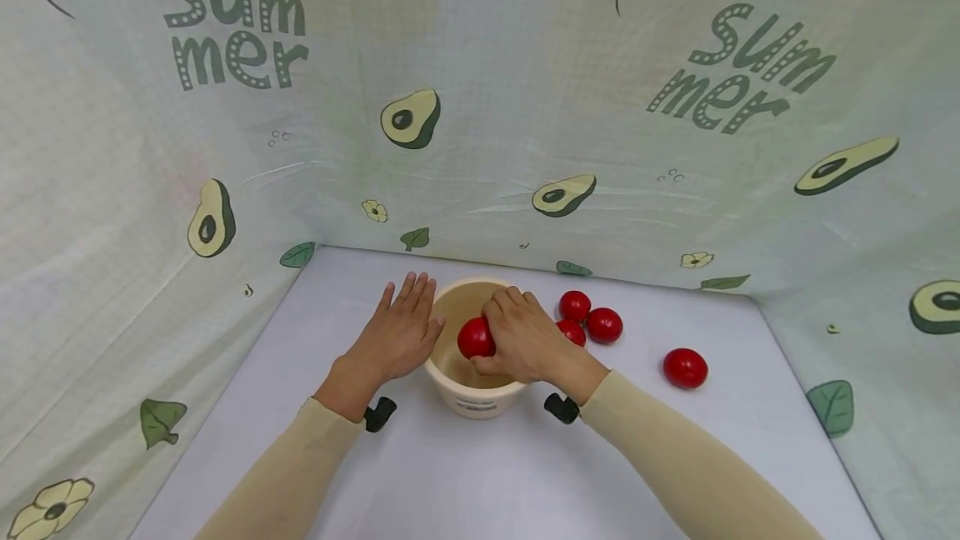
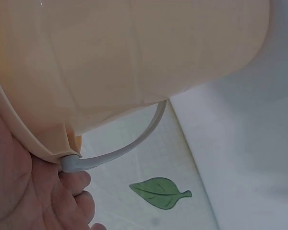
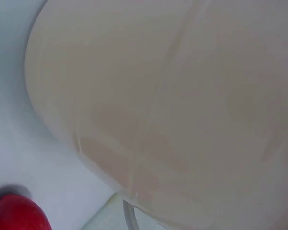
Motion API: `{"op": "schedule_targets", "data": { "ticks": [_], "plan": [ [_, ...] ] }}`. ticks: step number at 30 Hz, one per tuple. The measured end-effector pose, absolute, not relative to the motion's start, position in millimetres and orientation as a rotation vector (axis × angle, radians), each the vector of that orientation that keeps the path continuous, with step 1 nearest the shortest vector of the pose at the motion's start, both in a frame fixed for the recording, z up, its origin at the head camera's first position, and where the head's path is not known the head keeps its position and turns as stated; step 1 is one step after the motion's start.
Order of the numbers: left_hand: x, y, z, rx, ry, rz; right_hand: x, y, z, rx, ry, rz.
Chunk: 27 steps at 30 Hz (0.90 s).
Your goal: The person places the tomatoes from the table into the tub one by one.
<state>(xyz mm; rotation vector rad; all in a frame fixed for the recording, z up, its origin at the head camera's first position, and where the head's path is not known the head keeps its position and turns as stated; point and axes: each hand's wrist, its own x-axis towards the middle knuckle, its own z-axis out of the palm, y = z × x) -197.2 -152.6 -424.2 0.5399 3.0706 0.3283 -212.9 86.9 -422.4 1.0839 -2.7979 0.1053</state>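
our right hand (image 1: 521, 336): fingers clamped on ball (image 1: 475, 338), within bucket (image 1: 465, 391) mouth, depth unclear. left hand (image 1: 397, 336): fingers straight, mostly together, at bucket's left rim. we should brace bucket, lower ball near bucket's bottom, loosen gently.

The right hand (image 1: 517, 336) hides part of the held red ball (image 1: 472, 338) and a stretch of the bucket's (image 1: 456, 394) rim beneath it; its wrist partly covers a neighbouring red ball (image 1: 572, 332) just beyond. Nearer than both hands, the bucket's marking (image 1: 477, 405) is too small to read. Both wrist views crop the bucket; the left also cuts off the left hand (image 1: 402, 332), the right a cropped red ball (image 3: 18, 214) and the handle (image 3: 129, 215)
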Motion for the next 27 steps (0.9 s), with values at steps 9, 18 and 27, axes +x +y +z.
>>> {"op": "schedule_targets", "data": {
  "ticks": [9, 18, 27],
  "plan": [
    [-198, -152, -424, 0.547, 3.061, 0.338, -213, 88, -422, 1.091, -2.798, 0.167],
    [-199, -153, -425, 0.549, 3.046, 0.376, -209, 113, -424, 0.952, -2.571, 0.342],
    [-199, -155, -427, 0.569, 3.044, 0.419, -193, 199, -429, 0.752, -2.560, 0.258]
  ]
}}
